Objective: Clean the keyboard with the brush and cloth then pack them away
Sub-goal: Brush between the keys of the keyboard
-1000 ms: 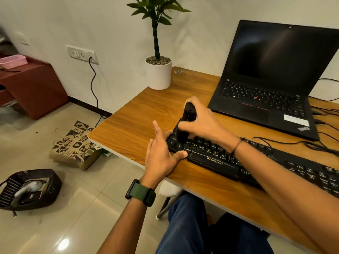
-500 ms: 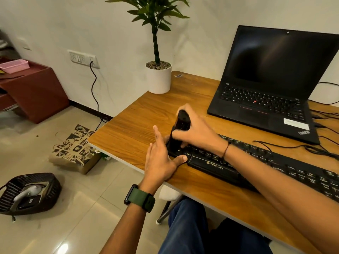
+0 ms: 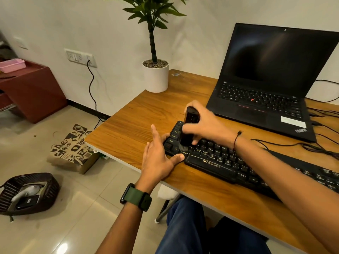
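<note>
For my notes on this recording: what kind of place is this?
Probably a home or small office workspace: a wooden desk holds an open laptop and an external keyboard, and a wall socket strip is nearby.

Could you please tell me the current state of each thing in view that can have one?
Laptop: lid open, screen dark.
Brush: upright, bristles on keyboard, gripped by right hand.
Left hand: fingers straight, steadying the keyboard's end.
Wall socket: cable plugged in.
Floor bag: open.

"ZEBRONICS" is printed on the keyboard (image 3: 212,165) front edge, "ThinkPad" on the laptop (image 3: 300,130) palm rest, and "Ctrl", "Shift", "Alt" on keyboard keys.
</note>
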